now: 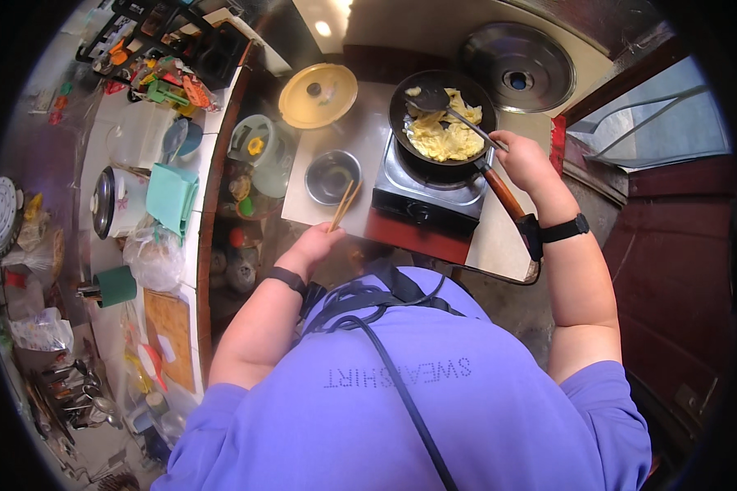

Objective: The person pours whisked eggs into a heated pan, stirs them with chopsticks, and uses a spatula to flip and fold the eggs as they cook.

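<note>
My right hand [519, 158] is closed around the handle of a metal spatula [476, 127], whose dark blade lies in a black frying pan [399, 132]. Yellow scrambled egg [445, 141] fills much of the pan, with a small piece apart near the upper left. The pan rests on a single-burner stove [427, 199], its wooden handle [503, 193] pointing down to the right, below my right hand. In my left hand [313, 245] is a pair of wooden chopsticks [343, 207], their tips over the rim of a steel bowl [327, 178] left of the stove.
A yellow lid [316, 98] lies behind the bowl; a large metal lid [528, 67] stands behind the pan at right. The tiled counter at left holds a rice cooker [120, 202], a folded teal cloth [171, 195], a green utensil holder [115, 286] and a wooden cutting board [172, 337].
</note>
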The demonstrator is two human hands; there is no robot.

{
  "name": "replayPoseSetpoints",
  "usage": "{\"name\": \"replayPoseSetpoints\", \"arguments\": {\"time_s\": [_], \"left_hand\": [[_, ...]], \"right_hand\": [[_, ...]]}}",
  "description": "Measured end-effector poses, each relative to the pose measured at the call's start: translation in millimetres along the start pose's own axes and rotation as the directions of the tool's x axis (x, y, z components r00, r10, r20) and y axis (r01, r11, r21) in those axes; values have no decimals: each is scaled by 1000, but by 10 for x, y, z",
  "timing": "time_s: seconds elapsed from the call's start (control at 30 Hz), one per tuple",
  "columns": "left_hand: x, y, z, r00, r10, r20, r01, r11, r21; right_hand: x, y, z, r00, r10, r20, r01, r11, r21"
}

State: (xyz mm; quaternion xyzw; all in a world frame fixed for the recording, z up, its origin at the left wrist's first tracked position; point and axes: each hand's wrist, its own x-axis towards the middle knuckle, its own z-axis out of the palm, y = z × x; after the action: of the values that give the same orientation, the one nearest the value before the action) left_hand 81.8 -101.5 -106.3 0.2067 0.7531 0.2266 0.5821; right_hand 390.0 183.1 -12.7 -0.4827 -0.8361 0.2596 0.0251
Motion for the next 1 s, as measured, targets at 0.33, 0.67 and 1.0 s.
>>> {"name": "replayPoseSetpoints", "arguments": {"time_s": [0.33, 0.67, 1.0], "left_hand": [[13, 55, 15, 999, 43, 23, -44, 998, 37], [10, 7, 18, 1000, -1, -1, 1, 999, 52], [-42, -22, 5, 1000, -4, 13, 3, 1000, 16]], "right_hand": [[-68, -211, 43, 998, 62, 24, -61, 998, -8], [-91, -312, -96, 998, 59, 28, -55, 993, -108], [-46, -305, -700, 940, -241, -240, 57, 807, -588]]}}
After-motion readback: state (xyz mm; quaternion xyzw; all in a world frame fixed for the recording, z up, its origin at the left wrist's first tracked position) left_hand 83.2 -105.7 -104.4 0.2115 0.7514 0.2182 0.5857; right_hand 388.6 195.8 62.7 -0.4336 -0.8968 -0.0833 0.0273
